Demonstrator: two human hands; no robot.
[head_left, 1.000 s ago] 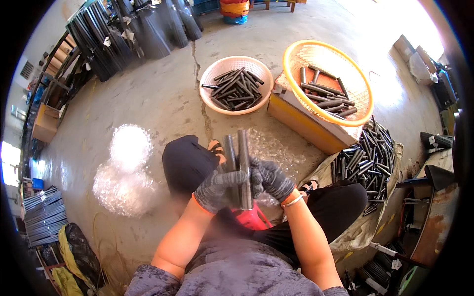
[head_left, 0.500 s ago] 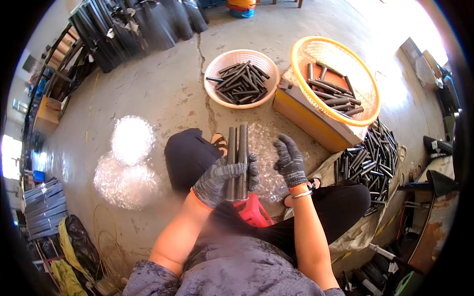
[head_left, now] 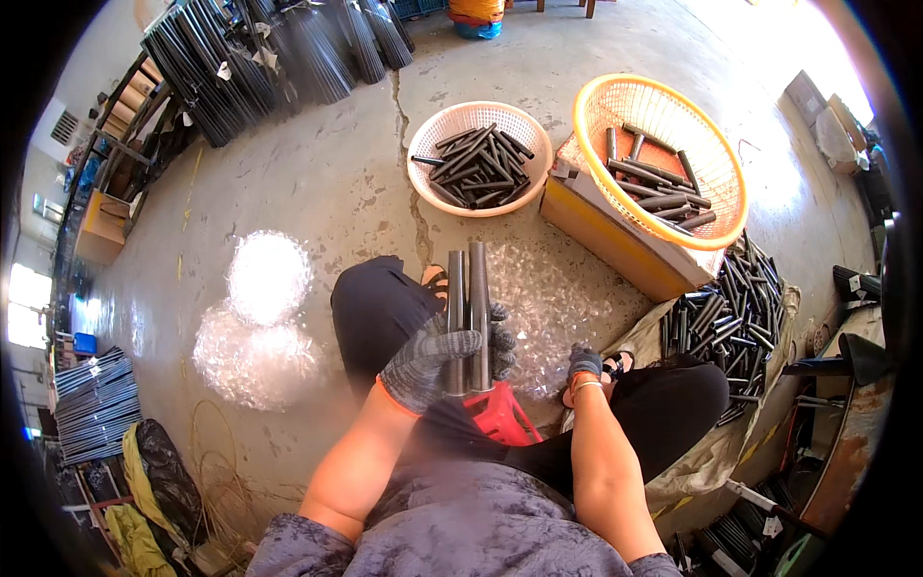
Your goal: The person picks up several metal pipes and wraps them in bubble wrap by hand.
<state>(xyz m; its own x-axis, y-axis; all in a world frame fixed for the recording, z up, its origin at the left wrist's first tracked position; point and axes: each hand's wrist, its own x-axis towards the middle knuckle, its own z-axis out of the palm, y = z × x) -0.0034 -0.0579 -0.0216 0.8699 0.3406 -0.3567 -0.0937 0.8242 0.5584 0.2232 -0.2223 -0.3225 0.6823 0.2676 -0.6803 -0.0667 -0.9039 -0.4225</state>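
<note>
Two dark tubes (head_left: 479, 288) stand side by side in the grip of my left hand (head_left: 428, 363), gloved in grey knit. Its fingers wrap round their lower parts, and the tube ends point up and away from me. My right hand (head_left: 585, 362), gloved too, hangs low beside my right foot, apart from the tubes. Its fingers are foreshortened, so whether it holds anything is hidden. Beneath the tubes shows a red plastic piece (head_left: 505, 415) between my legs. Shreds of clear plastic film (head_left: 553, 298) lie on the floor ahead of my right hand.
A pink basket (head_left: 420, 188) of short dark tubes stands ahead. Right of it, an orange-rimmed basket (head_left: 742, 183) rests on a cardboard box (head_left: 601, 240). Many tubes (head_left: 735, 317) lie on a sheet (head_left: 663, 471) at right. Clear plastic bundles (head_left: 255, 356) sit at left.
My right hand has dropped down and toward me, from beside the tubes to near my right foot. My left hand still holds both tubes; the view has shifted slightly.
</note>
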